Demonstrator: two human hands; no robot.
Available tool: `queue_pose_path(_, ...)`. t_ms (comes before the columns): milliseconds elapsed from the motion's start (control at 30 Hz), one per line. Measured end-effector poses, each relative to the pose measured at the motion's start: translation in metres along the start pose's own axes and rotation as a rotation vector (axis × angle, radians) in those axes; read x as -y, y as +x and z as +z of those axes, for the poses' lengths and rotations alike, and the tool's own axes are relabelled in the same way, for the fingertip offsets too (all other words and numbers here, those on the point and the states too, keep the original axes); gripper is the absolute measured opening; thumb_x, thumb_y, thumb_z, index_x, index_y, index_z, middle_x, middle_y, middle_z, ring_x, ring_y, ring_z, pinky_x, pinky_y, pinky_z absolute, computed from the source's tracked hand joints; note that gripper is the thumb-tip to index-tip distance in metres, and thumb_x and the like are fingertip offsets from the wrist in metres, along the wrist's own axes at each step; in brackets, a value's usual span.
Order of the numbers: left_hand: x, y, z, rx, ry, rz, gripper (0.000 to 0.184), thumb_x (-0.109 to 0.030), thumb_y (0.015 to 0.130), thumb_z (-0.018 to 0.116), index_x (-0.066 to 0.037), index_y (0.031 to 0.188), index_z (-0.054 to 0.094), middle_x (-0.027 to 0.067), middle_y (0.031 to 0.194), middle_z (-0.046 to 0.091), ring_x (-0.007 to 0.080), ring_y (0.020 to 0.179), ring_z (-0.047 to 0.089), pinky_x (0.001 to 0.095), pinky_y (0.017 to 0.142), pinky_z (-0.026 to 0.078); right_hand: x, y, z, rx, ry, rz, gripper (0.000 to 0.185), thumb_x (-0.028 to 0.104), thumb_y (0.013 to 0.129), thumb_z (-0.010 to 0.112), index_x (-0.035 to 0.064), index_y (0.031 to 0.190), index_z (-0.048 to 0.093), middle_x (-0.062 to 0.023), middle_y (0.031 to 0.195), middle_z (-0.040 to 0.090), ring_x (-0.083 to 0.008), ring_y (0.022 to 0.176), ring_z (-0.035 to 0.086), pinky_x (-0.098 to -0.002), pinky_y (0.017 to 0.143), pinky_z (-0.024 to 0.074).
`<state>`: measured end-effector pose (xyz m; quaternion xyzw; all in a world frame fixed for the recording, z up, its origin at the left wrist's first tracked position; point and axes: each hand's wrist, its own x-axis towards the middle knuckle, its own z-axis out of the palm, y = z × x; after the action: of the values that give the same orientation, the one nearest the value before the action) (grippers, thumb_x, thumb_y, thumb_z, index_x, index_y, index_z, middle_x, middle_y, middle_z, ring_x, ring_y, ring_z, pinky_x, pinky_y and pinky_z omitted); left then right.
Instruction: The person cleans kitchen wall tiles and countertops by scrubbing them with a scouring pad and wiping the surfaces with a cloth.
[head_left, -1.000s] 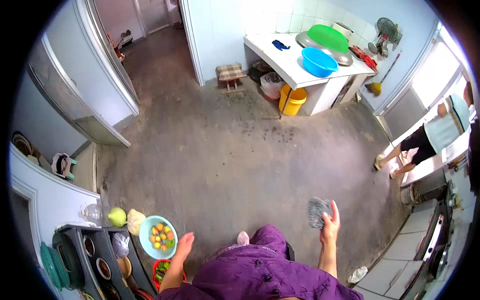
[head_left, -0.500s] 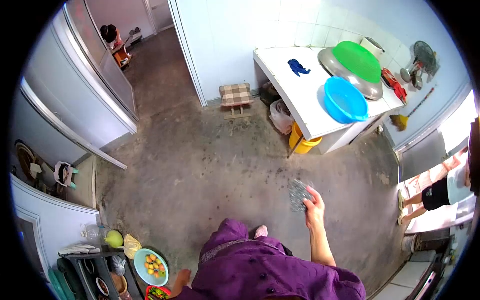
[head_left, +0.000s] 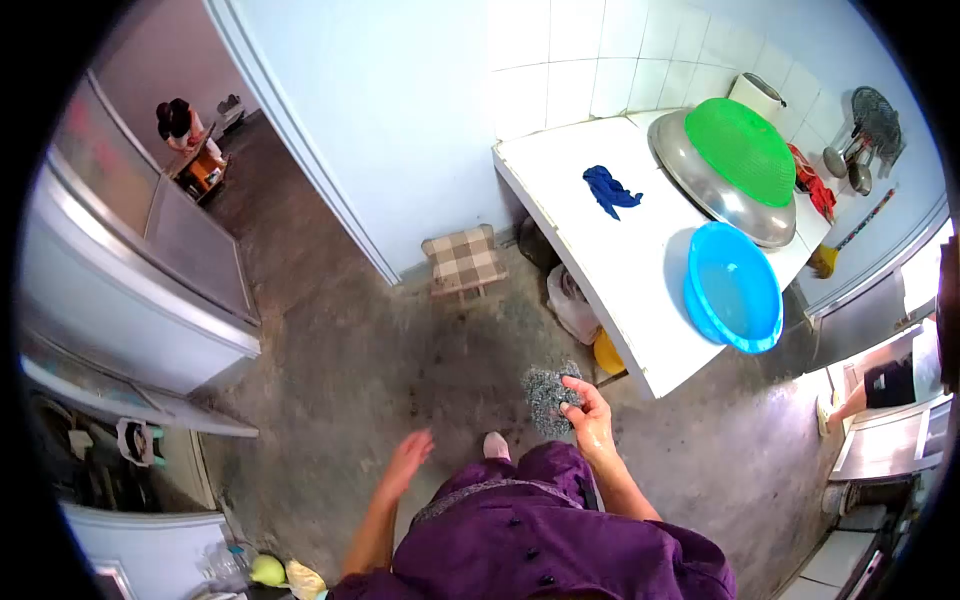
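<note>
Between the thumb and fingers of my right hand [head_left: 592, 418] is a grey steel wool scrubber [head_left: 547, 398], held out over the floor. My left hand [head_left: 408, 458] hangs in front of my body with its fingers stretched out and nothing in it. Ahead to the right stands a white counter [head_left: 640, 270]. On it are a blue basin [head_left: 735, 287], a dark blue cloth [head_left: 611, 191] and a big metal bowl [head_left: 672, 150] with a green basket [head_left: 741, 150] on top.
A checked stool [head_left: 465, 257] is by the wall. Under the counter are a plastic bag [head_left: 572, 305] and a yellow bucket [head_left: 608, 352]. Ladles [head_left: 860, 175] hang on the right wall. One person [head_left: 182, 128] sits beyond the left doorway; another [head_left: 890, 383] stands at right.
The counter and stool are nearer in view. My left hand has come up in front of me from low at the left. My right hand still holds the scrubber, now more to the left.
</note>
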<state>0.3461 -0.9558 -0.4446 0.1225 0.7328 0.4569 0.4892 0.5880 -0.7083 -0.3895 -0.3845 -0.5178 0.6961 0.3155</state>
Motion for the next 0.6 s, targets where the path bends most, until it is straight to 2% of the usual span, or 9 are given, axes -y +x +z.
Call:
queue_pose_path(133,-0.181,0.088,0.091,0.549,-0.046,0.105,0.047,-0.036,0.098,0.04,-0.007,0.134,0.041,0.007,0.118,0.057,0.0175,0.107,0.056,0.0319,0.086,0.048,0.03,0.073,0.018,-0.014,-0.093,-0.047,0.042,-0.011,0.08,0.052,0.0024,0.119,0.054,-0.003,0.104,0.06,-0.0097,0.089,0.056,-0.0242,0.078,0.0472)
queue_pose_path(200,-0.223,0.121,0.128,0.665,-0.194,0.073,0.037,-0.026,0.096,0.047,-0.005,0.127,0.045,0.0066,0.11,0.058,0.0146,0.097,0.058,0.0284,0.082,0.047,0.045,0.112,0.023,-0.015,-0.086,-0.084,0.041,-0.011,0.08,0.052,0.0023,0.118,0.055,-0.0023,0.104,0.06,-0.0094,0.09,0.056,-0.0238,0.078,0.0463)
queue_pose_path(233,-0.235,0.139,0.144,0.667,-0.186,0.074,0.037,-0.026,0.096,0.047,-0.005,0.127,0.045,0.0066,0.11,0.058,0.0146,0.097,0.058,0.0284,0.082,0.047,0.05,0.134,0.025,-0.011,-0.08,-0.118,0.04,-0.011,0.079,0.053,0.0022,0.117,0.055,-0.0016,0.103,0.06,-0.0091,0.091,0.055,-0.0235,0.078,0.0455)
queue_pose_path(267,-0.245,0.158,0.159,0.546,-0.166,0.266,0.034,-0.023,0.094,0.05,-0.005,0.123,0.046,0.0064,0.108,0.058,0.0142,0.094,0.058,0.0285,0.08,0.047,0.05,0.159,0.022,0.011,0.127,-0.041,0.039,-0.001,0.077,0.061,0.0048,0.116,0.058,-0.0085,0.112,0.058,-0.0156,0.101,0.054,-0.0303,0.086,0.0441)
queue_pose_path(300,-0.255,0.177,0.169,0.423,-0.148,0.454,0.032,-0.02,0.093,0.054,-0.004,0.12,0.047,0.0062,0.106,0.058,0.0137,0.091,0.058,0.0286,0.078,0.047,0.055,0.182,0.02,0.007,0.132,-0.044,0.039,-0.001,0.077,0.061,0.0048,0.116,0.058,-0.0085,0.112,0.058,-0.0156,0.101,0.054,-0.0303,0.086,0.0441)
queue_pose_path(400,-0.284,0.239,0.179,0.201,-0.065,0.502,0.029,-0.014,0.088,0.059,-0.003,0.113,0.051,0.0062,0.098,0.061,0.0123,0.085,0.057,0.0289,0.075,0.047,0.09,0.246,0.018,-0.134,-0.929,-0.439,0.05,0.016,0.073,0.071,0.0045,0.119,0.055,-0.025,0.131,0.043,-0.0408,0.119,0.041,-0.0438,0.099,0.0371)
queue_pose_path(467,-0.323,0.263,0.182,0.033,0.084,0.567,0.023,-0.012,0.086,0.06,-0.002,0.106,0.055,0.0069,0.089,0.062,0.0117,0.081,0.057,0.029,0.075,0.046,0.122,0.29,0.02,-0.1,-0.862,-0.547,0.051,0.015,0.073,0.071,0.0044,0.12,0.055,-0.0237,0.131,0.044,-0.0404,0.12,0.042,-0.0436,0.099,0.0369)
queue_pose_path(567,-0.38,0.288,0.184,-0.003,0.049,0.711,0.023,-0.013,0.087,0.059,-0.001,0.106,0.054,0.0077,0.089,0.062,0.0118,0.08,0.057,0.0282,0.074,0.046,0.149,0.357,0.031,0.07,-0.737,-0.648,0.053,0.015,0.075,0.071,0.0037,0.123,0.052,-0.0196,0.126,0.05,-0.0336,0.116,0.049,-0.0395,0.098,0.0387)
queue_pose_path(600,-0.398,0.299,0.183,0.052,-0.02,0.696,0.023,-0.013,0.088,0.058,-0.001,0.107,0.054,0.0085,0.089,0.062,0.012,0.08,0.056,0.0273,0.074,0.046,0.157,0.379,0.039,0.146,-0.448,-0.414,0.054,0.013,0.077,0.07,0.0025,0.126,0.048,-0.0173,0.123,0.052,-0.0281,0.113,0.051,-0.0366,0.096,0.0401)
